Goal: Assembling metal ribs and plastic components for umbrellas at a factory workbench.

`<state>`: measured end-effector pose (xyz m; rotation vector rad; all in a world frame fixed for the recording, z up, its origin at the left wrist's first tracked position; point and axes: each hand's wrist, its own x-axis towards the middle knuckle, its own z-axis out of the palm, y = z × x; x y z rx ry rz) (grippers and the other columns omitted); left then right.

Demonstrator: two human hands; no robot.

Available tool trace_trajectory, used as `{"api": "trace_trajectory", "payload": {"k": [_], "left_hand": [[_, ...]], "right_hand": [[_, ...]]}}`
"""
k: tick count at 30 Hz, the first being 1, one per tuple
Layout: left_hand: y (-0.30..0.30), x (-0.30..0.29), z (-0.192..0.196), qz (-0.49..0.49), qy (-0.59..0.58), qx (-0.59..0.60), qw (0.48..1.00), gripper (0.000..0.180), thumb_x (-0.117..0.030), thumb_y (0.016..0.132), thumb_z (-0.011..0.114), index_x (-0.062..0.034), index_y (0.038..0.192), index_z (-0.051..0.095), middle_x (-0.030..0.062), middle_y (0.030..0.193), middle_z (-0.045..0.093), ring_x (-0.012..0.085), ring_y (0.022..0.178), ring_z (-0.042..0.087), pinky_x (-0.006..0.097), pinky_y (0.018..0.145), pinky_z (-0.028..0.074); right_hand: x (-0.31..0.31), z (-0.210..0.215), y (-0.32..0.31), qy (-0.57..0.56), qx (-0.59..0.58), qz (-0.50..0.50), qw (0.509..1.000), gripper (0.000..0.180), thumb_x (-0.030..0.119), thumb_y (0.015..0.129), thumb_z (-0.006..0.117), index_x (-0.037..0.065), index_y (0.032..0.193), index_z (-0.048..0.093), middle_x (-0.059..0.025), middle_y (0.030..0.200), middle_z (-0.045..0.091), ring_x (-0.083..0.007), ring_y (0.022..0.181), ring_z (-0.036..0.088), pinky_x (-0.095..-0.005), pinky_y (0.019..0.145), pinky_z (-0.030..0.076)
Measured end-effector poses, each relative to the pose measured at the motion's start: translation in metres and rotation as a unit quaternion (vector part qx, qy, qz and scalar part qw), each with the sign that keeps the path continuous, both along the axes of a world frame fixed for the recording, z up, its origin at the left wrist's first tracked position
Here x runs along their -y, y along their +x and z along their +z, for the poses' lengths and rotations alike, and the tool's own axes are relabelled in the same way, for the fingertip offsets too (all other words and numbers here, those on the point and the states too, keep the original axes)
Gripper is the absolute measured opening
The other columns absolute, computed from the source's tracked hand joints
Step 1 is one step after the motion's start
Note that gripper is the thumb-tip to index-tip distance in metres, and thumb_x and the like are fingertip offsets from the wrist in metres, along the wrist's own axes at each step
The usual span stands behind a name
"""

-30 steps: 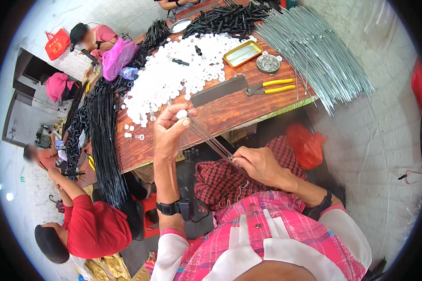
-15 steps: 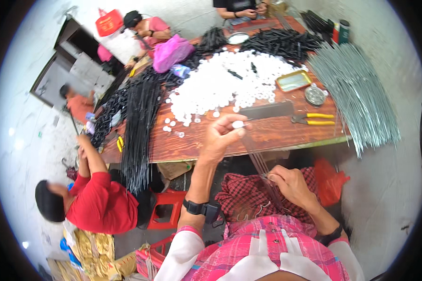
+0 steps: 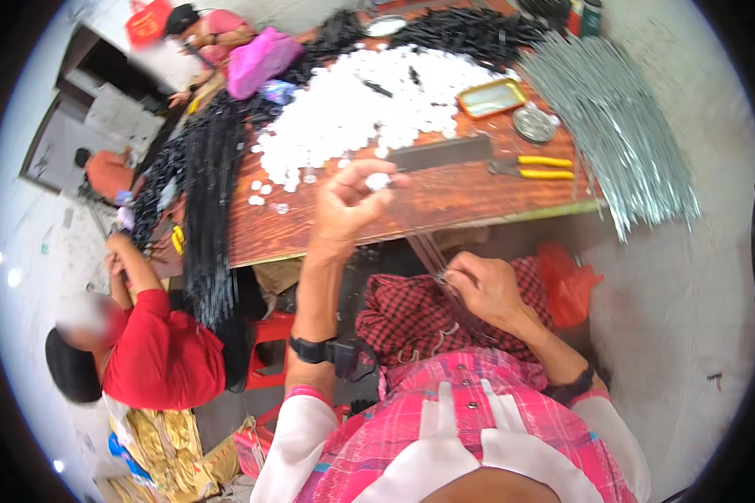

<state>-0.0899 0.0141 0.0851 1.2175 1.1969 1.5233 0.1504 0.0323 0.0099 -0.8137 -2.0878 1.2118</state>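
White plastic cap [image 3: 378, 180] is pinched between the thumb and fingers of a worker's left hand [image 3: 348, 205], raised at the near side of a wooden table [image 3: 285, 230]. Lower and to the right, the right hand [image 3: 491, 293] is closed, thumb against fingers, on a few thin rods [image 3: 428, 253] that slant down from the direction of the cap; blur hides whether they meet it. A black band [image 3: 312, 350] circles the left wrist, and a red-and-black checked cloth [image 3: 407, 310] lies over the worker's lap.

Just beyond the left hand, a dark, flat-sided block [image 3: 440, 154] rests on the tabletop, with yellow-handled pliers [image 3: 545, 173] to its right, near a round metal tin [image 3: 534, 124] and a yellow-rimmed tray [image 3: 492, 111]. Behind the block spreads a broad heap of white pieces [image 3: 344, 105], a few scattered toward the near edge. Silvery rods [image 3: 612, 130] fan out across the table's right end, jutting past it, while long black strips [image 3: 207, 201] drape over the near edge at left. A crumpled pink bag [image 3: 262, 60] sits beyond the strips; dark parts [image 3: 470, 29] are piled along the far side. Below the table at right is a red bag [image 3: 569, 289]. At left, a co-worker in a red shirt [image 3: 164, 352] sits near a red stool [image 3: 268, 335].
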Motion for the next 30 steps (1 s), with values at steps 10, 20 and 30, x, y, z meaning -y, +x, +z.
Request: {"api": "trace_trajectory", "payload": {"k": [10, 20, 30], "left_hand": [[0.015, 0.002, 0.009, 0.03, -0.016, -0.042, 0.999, 0.029, 0.007, 0.082, 0.059, -0.0017, 0.109, 0.061, 0.01, 0.098, 0.069, 0.0005, 0.071, 0.051, 0.015, 0.058, 0.039], [0.017, 0.0, 0.006, 0.073, -0.034, -0.047, 0.996, 0.025, 0.005, 0.083, 0.06, -0.0031, 0.107, 0.061, 0.009, 0.095, 0.07, 0.0004, 0.069, 0.05, 0.016, 0.058, 0.038], [0.01, 0.001, 0.004, 0.052, -0.045, -0.028, 0.997, 0.028, 0.002, 0.082, 0.064, -0.003, 0.11, 0.062, 0.0092, 0.096, 0.071, 0.0011, 0.071, 0.054, 0.016, 0.059, 0.04]], "right_hand": [[-0.003, -0.005, 0.007, -0.013, 0.016, 0.031, 0.999, 0.015, 0.02, 0.09, 0.054, 0.008, 0.085, 0.061, -0.0125, 0.067, 0.064, -0.034, 0.063, 0.064, -0.0435, 0.059, 0.05], [0.001, -0.008, 0.01, 0.019, -0.007, 0.043, 0.999, 0.012, 0.015, 0.087, 0.064, 0.003, 0.086, 0.059, -0.0126, 0.073, 0.065, -0.0294, 0.066, 0.065, -0.037, 0.059, 0.049], [-0.003, -0.009, 0.009, 0.044, -0.02, 0.039, 0.998, 0.013, 0.013, 0.081, 0.069, 0.002, 0.084, 0.061, -0.0129, 0.07, 0.064, -0.0272, 0.063, 0.065, -0.036, 0.056, 0.048]]}}
